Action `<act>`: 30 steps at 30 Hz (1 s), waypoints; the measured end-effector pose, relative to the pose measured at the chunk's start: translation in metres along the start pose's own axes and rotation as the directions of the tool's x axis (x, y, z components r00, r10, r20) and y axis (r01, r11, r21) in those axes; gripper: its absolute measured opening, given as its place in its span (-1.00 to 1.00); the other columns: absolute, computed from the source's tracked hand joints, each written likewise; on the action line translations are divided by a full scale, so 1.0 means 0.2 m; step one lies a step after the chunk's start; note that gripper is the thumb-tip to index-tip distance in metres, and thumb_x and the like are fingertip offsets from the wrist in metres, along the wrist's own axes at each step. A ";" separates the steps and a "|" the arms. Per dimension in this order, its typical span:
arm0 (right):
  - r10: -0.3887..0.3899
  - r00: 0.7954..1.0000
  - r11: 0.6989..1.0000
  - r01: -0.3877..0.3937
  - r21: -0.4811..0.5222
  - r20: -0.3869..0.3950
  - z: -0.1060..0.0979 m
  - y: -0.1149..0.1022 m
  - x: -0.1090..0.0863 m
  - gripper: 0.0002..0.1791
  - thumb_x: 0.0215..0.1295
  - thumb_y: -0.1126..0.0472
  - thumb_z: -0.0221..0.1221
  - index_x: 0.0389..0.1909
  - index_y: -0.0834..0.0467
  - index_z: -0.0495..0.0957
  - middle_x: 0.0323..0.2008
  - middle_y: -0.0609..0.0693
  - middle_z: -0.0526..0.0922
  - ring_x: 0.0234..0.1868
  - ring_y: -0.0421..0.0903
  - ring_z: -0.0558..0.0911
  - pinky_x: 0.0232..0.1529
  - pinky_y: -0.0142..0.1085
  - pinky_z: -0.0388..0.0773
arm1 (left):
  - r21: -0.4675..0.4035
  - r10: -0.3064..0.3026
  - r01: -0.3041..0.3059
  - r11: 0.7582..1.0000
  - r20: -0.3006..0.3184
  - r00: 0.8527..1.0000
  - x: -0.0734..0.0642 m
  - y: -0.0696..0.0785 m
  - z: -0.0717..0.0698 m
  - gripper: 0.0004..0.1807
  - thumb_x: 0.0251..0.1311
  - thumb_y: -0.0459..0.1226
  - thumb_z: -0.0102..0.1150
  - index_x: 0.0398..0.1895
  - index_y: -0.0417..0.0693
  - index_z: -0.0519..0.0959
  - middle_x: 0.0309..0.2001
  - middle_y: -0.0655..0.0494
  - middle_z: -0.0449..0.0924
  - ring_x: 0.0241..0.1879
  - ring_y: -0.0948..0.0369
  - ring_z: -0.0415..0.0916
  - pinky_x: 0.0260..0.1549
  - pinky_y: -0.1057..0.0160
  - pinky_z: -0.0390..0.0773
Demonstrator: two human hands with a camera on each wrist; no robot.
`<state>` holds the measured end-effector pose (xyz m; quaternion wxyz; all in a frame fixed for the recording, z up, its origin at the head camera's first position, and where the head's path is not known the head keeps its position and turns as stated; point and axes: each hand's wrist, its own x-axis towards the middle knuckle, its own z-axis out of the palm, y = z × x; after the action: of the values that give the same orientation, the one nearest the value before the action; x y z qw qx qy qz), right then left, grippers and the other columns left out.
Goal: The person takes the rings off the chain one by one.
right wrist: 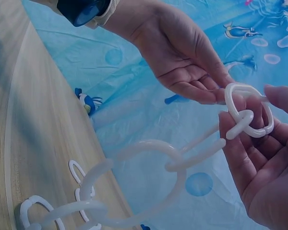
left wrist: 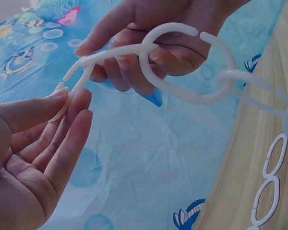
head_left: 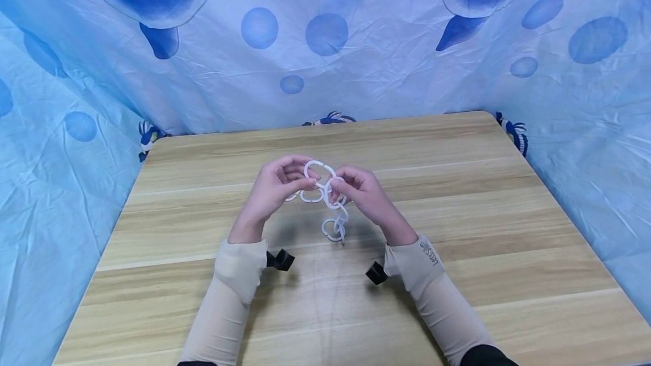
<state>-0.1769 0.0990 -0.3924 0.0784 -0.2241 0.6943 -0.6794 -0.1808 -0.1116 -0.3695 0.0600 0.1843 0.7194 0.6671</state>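
Slightly above the table, both hands work on white plastic ring links with gaps in them. The left hand (head_left: 277,188) pinches a white link (head_left: 312,163) between thumb and fingers. Close beside it, the right hand (head_left: 362,192) pinches another link, the top one of a hanging white link chain (head_left: 338,220). In the right wrist view, the left hand's link (right wrist: 230,99) passes through the one at the right hand's fingertips (right wrist: 226,125). The chain runs down from there toward the tabletop, as the left wrist view also shows in a large link (left wrist: 192,98).
More white links (left wrist: 267,199) lie flat on the wooden table (head_left: 203,287), behind the hands. Black wrist cameras (head_left: 377,273) stick out inward from both cuffs. A blue curtain (head_left: 386,83) with sea-animal prints hangs around the table's back and sides.
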 end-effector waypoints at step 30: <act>0.040 0.995 0.999 -0.043 0.031 0.096 0.00 0.02 0.02 -0.77 0.29 0.44 0.14 -0.31 0.18 0.26 -0.37 0.00 0.65 -0.23 -0.05 0.73 -0.11 -0.19 0.69 | -0.062 0.081 -0.087 0.994 -0.090 0.993 -0.01 0.04 0.00 -0.64 0.12 -0.60 0.19 0.02 -0.50 0.43 -0.37 0.24 0.66 -0.34 0.32 0.66 -0.18 0.28 0.72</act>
<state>-0.1802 0.0971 -0.3957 0.1291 -0.2403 0.6832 -0.6774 -0.1769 -0.1121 -0.3615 0.0064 0.1829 0.6906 0.6997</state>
